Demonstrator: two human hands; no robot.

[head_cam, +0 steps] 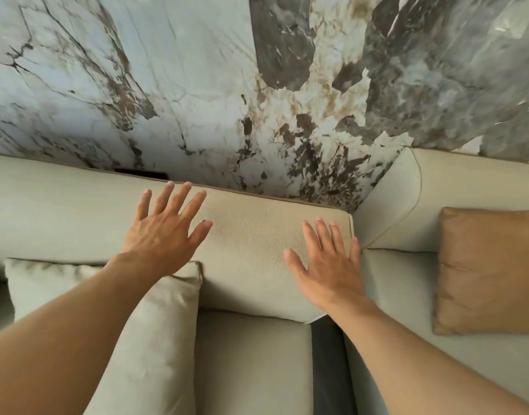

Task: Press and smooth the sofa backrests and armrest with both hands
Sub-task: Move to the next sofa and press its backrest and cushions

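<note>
- The backrest (257,235), a pale cream cushion with a pebbled grain, is running across the middle of the scene, ending at the right in the sofa's inner corner, where a second backrest section (466,187) is turning away along the right side.
- The left hand (164,232) is lying flat on the backrest's left part, fingers spread wide and reaching toward the far top edge, gripping nothing.
- The right hand (329,265) is lying open on the backrest's right end, just beside the corner seam, fingers fanned and holding nothing.
- Judging by the two flat palms, the pressing of this backrest section is under way; whether they are bearing down hard cannot be told.
- The next move is probably calling for both palms to slide apart or toward the corner, then on to the right section.
- A cream cushion (107,295) is leaning just near the left wrist, and a tan cushion (490,271) is resting against the right section.
- The seat (251,363) is lying nearest, and a marbled wall (197,85) is rising beyond the sofa.
</note>
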